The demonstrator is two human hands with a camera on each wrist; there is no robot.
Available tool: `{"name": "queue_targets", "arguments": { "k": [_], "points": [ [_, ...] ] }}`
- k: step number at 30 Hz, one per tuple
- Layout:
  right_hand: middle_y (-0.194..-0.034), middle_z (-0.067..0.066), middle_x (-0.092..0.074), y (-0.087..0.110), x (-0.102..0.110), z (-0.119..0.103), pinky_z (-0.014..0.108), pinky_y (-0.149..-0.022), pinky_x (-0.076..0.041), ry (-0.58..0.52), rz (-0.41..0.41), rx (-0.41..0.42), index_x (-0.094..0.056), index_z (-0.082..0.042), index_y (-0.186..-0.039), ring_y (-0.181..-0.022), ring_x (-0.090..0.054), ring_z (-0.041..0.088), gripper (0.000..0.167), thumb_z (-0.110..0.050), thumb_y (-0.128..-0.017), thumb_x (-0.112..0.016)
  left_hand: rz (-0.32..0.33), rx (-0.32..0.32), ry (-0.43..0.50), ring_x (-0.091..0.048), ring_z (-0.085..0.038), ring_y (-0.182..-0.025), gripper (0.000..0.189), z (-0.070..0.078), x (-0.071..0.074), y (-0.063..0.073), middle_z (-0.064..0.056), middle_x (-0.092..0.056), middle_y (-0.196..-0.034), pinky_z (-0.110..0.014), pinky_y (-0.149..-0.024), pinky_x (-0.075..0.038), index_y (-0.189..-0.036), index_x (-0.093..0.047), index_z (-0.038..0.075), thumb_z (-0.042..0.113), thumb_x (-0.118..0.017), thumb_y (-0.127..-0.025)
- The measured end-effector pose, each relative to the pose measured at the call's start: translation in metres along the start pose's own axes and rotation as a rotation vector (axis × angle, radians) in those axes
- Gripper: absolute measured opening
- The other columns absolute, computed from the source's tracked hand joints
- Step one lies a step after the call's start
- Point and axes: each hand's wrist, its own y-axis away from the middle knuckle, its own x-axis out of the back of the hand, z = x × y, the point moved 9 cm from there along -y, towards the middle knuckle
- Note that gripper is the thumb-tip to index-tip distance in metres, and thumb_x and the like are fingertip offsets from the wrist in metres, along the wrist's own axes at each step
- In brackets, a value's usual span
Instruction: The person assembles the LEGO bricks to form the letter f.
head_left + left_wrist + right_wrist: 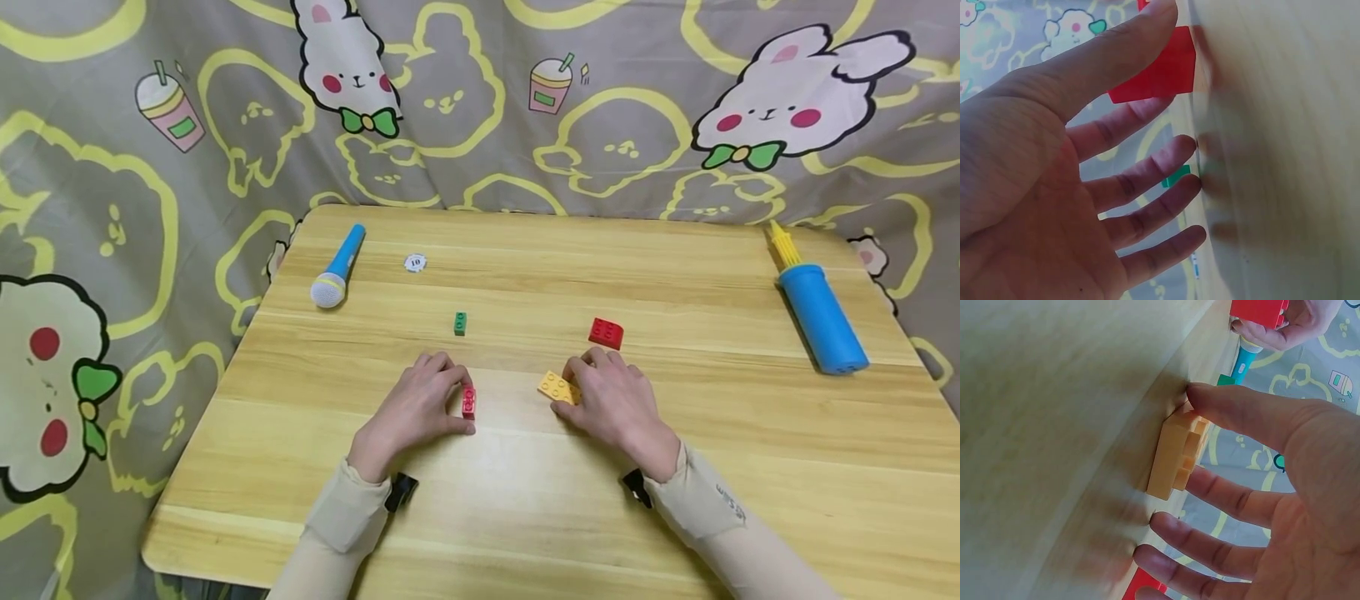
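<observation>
My left hand has its thumb and index finger at the two ends of a narrow red toy brick, low over the table. In the left wrist view the thumb covers part of that red brick, and the other fingers are spread apart. On the right side, my right hand pinches a yellow toy brick between thumb and index finger, studs up. Its other fingers rest on or near the wood. A small green brick lies beyond the left hand; a wider red brick lies just past the right.
Further back on the wooden table lie a blue toy microphone and a round chip marked 10. A blue and yellow hand pump lies at the right. A patterned curtain hangs behind the table.
</observation>
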Motion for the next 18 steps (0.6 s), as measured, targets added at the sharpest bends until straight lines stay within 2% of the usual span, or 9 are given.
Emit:
{"name": "queue_targets", "arguments": {
  "k": [5, 9, 14, 18],
  "points": [
    [-0.113, 0.014, -0.059, -0.002, 0.002, -0.001, 0.053, -0.074, -0.049, 0.009, 0.003, 0.011, -0.068, -0.014, -0.102, -0.106, -0.054, 0.035, 0.041, -0.044, -0.078, -0.081, 0.019, -0.011, 0.005, -0.045, -0.022, -0.094, 0.043, 0.001, 0.002, -0.001, -0.002, -0.054, -0.097, -0.037, -0.078, -0.039, -0.097, -0.067, 0.018, 0.037, -0.092, -0.068],
    [-0.117, 0.013, -0.06, -0.007, 0.012, -0.012, 0.051, -0.076, -0.05, -0.001, 0.026, 0.062, -0.069, -0.014, -0.102, -0.103, -0.057, 0.033, 0.04, -0.044, -0.078, -0.08, 0.031, -0.012, 0.004, -0.045, -0.023, -0.094, 0.042, 0.002, 0.002, -0.002, -0.001, -0.054, -0.096, -0.038, -0.079, -0.039, -0.096, -0.068, 0.018, 0.036, -0.092, -0.067],
    [-0.124, 0.013, -0.06, -0.015, 0.031, -0.045, 0.048, -0.079, -0.05, -0.034, 0.055, 0.191, -0.071, -0.015, -0.098, -0.108, -0.058, 0.032, 0.035, -0.041, -0.077, -0.081, 0.027, 0.008, 0.002, -0.046, -0.023, -0.097, 0.041, 0.002, 0.001, -0.005, 0.001, -0.053, -0.098, -0.042, -0.083, -0.039, -0.095, -0.07, 0.019, 0.037, -0.092, -0.067],
    [-0.132, 0.013, -0.056, -0.019, 0.034, -0.073, 0.047, -0.079, -0.051, -0.045, 0.029, 0.285, -0.071, -0.015, -0.096, -0.112, -0.056, 0.033, 0.034, -0.041, -0.077, -0.082, 0.012, 0.007, 0.009, -0.046, -0.025, -0.101, 0.04, 0.005, -0.003, -0.007, 0.0, -0.053, -0.103, -0.047, -0.089, -0.038, -0.095, -0.071, 0.018, 0.038, -0.091, -0.067]
  ]
}}
